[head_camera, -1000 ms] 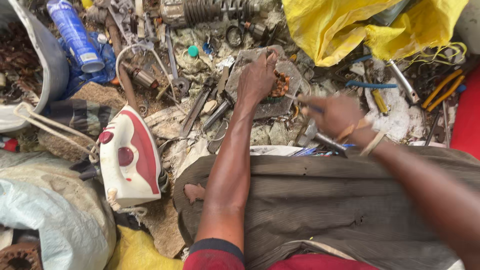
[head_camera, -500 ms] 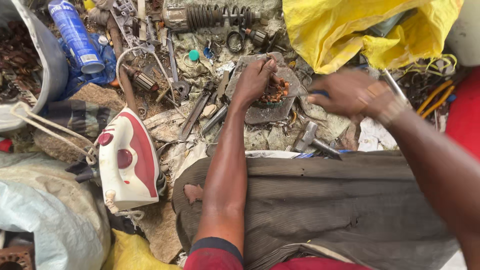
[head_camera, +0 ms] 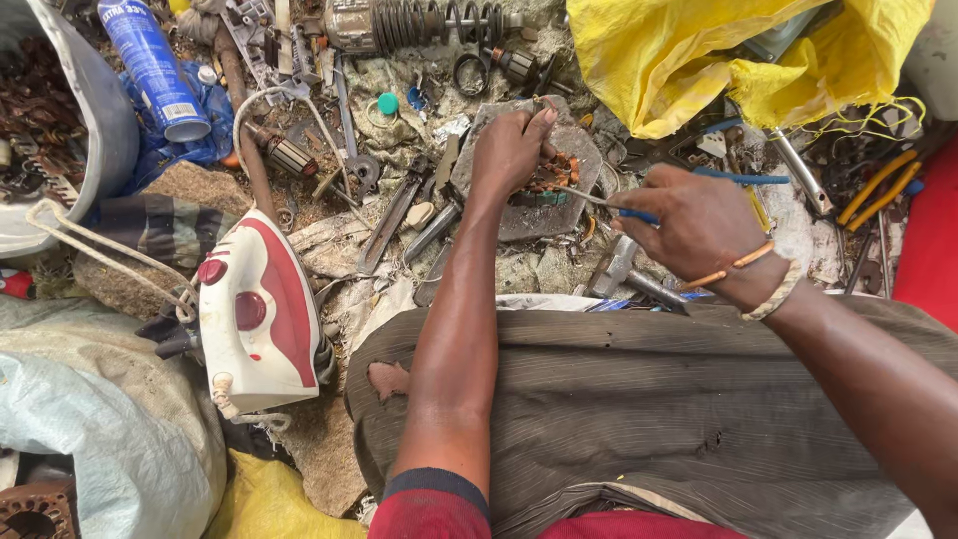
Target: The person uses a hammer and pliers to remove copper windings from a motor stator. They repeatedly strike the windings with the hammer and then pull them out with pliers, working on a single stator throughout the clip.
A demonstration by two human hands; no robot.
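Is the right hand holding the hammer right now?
No. The right hand grips a thin blue-handled tool aimed at the copper-wound part, while the hammer lies untouched below it.

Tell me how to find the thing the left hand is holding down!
Start at the big yellow bag at the top, then look down and left to the flat grey slab. There the left hand pins a small motor part. Only it shows bright copper windings among the dull grey tools.

Ground before me: bare dirt (head_camera: 329,469) under daylight, strewn with scrap metal. Yellow plastic sheet (head_camera: 679,60) upper right; grey sack (head_camera: 100,439) lower left.
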